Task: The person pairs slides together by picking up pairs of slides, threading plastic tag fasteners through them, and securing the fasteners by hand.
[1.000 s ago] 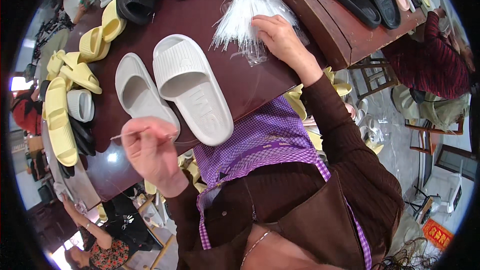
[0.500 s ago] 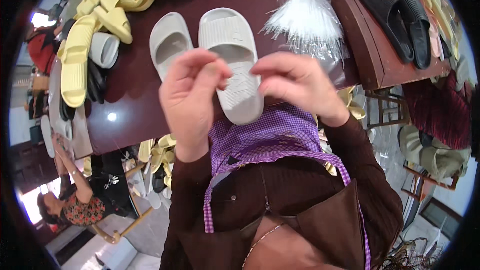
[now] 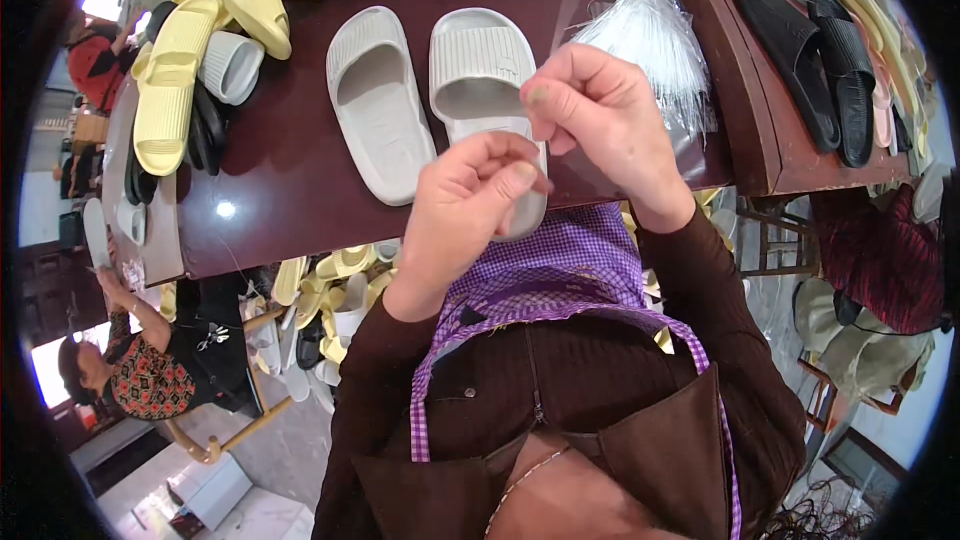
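Two light grey slide sandals lie on the dark red table in front of me. The left slide (image 3: 372,105) shows whole, while the sole of the right slide (image 3: 480,52) is partly covered by my hands. My left hand (image 3: 470,210) is curled above that slide's heel end, thumb against fingers. Higher and to the right, my right hand (image 3: 605,115) pinches thumb and forefinger together beside the slide's strap. Whatever the fingertips hold is too thin or too hidden to make out. Beyond my right hand lies a bundle of clear plastic strands (image 3: 650,45) in a transparent wrap.
Yellow slides (image 3: 170,90) pile up at the table's left, with a grey slide (image 3: 232,68) and black ones among them. Black slides (image 3: 840,70) rest on a raised wooden surface at right. Another person (image 3: 150,375) is at the lower left. A purple checked apron (image 3: 570,260) covers my lap.
My right hand has risen and my fingers have closed into a pinch. My left hand has moved right, across the right slide's heel end, uncovering the left slide. The whole view has shifted slightly.
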A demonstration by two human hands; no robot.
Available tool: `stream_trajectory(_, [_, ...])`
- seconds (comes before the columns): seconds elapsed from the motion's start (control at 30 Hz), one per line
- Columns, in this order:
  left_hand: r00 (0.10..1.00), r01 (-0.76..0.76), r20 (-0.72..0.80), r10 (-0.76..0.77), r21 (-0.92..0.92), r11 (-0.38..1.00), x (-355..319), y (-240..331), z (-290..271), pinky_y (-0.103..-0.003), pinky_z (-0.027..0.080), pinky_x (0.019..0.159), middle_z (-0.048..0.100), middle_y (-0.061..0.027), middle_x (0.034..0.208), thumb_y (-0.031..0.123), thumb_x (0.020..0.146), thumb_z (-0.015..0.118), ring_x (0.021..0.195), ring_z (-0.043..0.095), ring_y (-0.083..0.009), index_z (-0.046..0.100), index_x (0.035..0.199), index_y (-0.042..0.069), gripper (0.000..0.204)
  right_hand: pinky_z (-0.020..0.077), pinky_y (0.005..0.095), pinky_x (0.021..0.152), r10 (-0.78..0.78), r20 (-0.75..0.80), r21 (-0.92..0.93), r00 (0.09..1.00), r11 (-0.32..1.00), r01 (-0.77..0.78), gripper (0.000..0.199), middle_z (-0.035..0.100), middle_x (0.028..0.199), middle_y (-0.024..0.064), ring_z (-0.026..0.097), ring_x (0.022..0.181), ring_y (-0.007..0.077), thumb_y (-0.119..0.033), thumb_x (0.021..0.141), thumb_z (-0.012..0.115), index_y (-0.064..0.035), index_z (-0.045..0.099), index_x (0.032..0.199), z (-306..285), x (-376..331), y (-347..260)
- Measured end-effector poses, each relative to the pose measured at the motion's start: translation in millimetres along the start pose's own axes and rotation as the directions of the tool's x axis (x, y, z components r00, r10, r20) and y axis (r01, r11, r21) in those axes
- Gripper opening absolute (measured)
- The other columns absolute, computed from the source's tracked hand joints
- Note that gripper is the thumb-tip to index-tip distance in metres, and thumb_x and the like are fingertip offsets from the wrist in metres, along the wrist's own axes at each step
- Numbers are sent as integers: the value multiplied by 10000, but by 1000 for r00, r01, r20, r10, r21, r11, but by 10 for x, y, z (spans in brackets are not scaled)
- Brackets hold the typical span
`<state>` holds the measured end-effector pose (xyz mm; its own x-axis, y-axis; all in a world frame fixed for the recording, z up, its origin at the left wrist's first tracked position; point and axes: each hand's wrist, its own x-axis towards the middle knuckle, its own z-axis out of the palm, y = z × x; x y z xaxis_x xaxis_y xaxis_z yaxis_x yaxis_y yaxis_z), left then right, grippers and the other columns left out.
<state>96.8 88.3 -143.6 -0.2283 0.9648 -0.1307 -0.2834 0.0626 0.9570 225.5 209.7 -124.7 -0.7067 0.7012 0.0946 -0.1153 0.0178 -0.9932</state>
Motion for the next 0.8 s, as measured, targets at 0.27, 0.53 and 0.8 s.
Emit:
stream_trajectory(0.27, [995,76,-82,-56,272,959,-244,-6,-161,-250,431,520,632,-60,846,88,884,614,593,529,-94,604,963,-12,127,440,244,486,-50,68,-479,996,875,77,179,581,583,70,542,505,117,-132,846,635,-1,603,728,-79,48,145])
stream_trajectory(0.53, [806,-512,415,423,846,146,-525,-133,-151,-352,442,576,479,-104,733,32,765,630,618,528,-267,565,818,28,83,492,435,575,74,298,-849,952,476,228,239,576,617,216,597,586,373,-172,778,586,28,605,648,-153,-183,425])
stream_trajectory(0.8, [839,-429,338,426,893,135,-299,-320,-101,-376,447,577,500,-109,690,33,763,641,637,551,-282,530,727,23,118,498,458,607,274,392,-900,878,310,305,300,586,620,223,606,621,398,-197,786,528,33,614,614,-226,76,471])
